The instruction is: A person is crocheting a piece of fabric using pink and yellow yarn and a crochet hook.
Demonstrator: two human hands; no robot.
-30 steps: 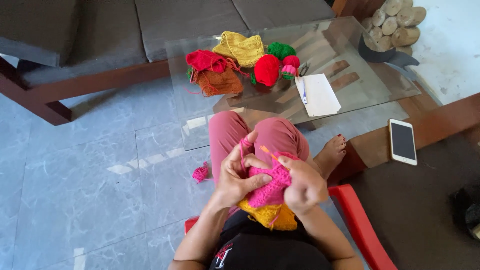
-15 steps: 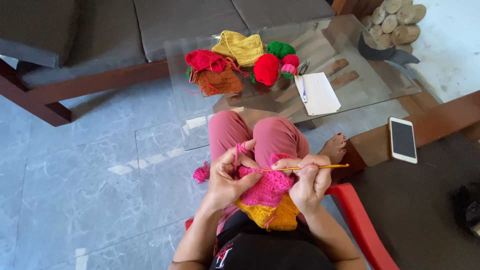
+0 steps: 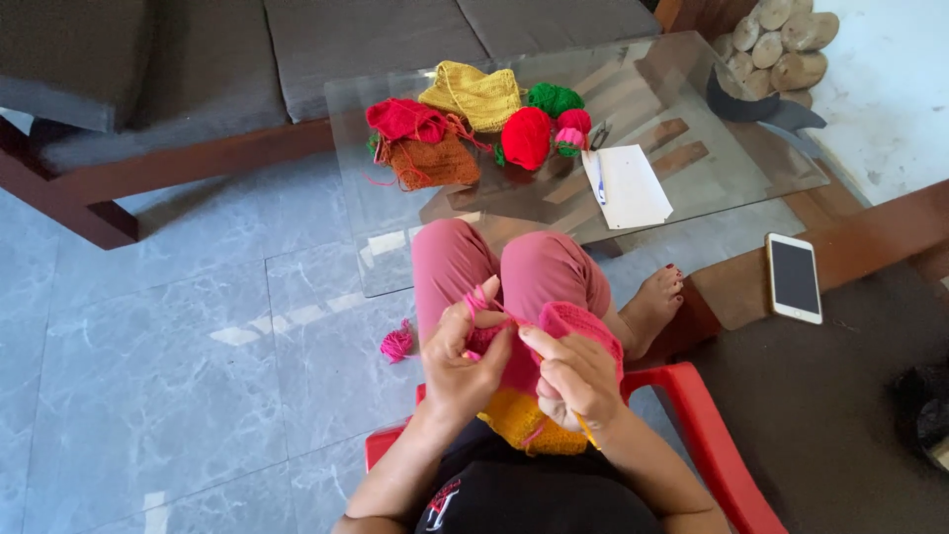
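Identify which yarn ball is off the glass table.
The small pink yarn ball on the grey floor tiles, beside the left hand; the red, green and pink ones sit on the table.

This is a home living room. At 11 o'clock stands a grey-cushioned sofa (image 3: 297, 59) on a dark wooden frame, and at 12 o'clock a glass coffee table (image 3: 692, 188) carrying yarn balls (image 3: 527, 136) and crocheted pieces (image 3: 474, 94). The floor is grey marble-look tile (image 3: 178, 346). A smartphone (image 3: 794, 278) lies at 3 o'clock, and the person sits barefoot on a red plastic chair (image 3: 702, 435).
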